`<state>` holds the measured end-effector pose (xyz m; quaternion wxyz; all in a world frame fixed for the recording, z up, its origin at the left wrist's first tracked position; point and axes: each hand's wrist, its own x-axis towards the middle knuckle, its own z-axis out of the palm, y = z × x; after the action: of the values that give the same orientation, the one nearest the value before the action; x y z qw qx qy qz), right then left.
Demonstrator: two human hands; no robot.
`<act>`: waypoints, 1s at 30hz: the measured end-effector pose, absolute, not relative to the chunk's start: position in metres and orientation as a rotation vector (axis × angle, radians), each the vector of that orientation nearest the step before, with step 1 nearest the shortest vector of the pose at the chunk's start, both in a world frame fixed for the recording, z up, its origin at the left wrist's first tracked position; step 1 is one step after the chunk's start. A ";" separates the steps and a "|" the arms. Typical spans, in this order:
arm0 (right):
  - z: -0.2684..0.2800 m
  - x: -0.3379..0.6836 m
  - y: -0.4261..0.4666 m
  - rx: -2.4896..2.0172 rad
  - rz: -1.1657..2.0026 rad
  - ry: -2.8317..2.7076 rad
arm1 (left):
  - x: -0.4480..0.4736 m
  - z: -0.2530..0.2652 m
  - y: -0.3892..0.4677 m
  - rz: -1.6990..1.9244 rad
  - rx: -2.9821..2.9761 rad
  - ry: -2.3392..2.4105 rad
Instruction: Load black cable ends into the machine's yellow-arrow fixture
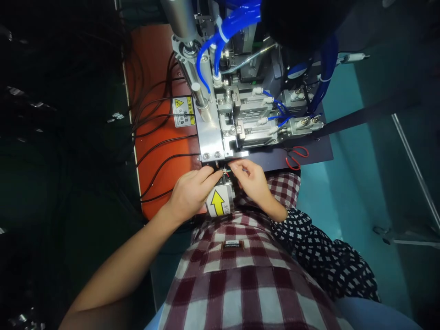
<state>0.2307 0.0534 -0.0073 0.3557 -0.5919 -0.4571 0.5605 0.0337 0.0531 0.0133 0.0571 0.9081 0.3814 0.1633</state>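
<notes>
Left hand (pixel 191 190), right hand (pixel 252 181) — flanking thin coloured strands (pixel 226 171); whether gripping, cannot tell.

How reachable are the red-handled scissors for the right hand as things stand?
Probably yes: the red-handled scissors lie on the dark tabletop near the right hand, with nothing visible standing between them.

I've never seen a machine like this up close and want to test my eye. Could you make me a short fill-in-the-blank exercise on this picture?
1. The big arrow on the label beside the hands is coloured ____.
2. The hand at the end of the patterned sleeve is the person's ____ one.
3. The scissors have handles coloured ____.
4. The thick bundled tubes at the top of the machine are coloured ____.

Missing words: yellow; right; red; blue.
</notes>
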 end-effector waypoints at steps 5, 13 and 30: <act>-0.008 0.219 0.052 -1.428 1.379 -1.153 | 0.037 0.015 0.053 0.508 2.767 1.208; -0.010 0.221 0.051 -1.438 1.398 -1.060 | 0.037 0.018 0.055 0.505 2.822 1.180; -0.007 0.227 0.040 -1.473 1.275 -1.270 | 0.042 0.026 0.047 0.363 2.832 1.338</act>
<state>0.2272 0.0401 -0.0072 0.3967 -0.5814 -0.5012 0.5034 0.0420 0.0466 0.0264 -0.0056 0.8981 0.4244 0.1150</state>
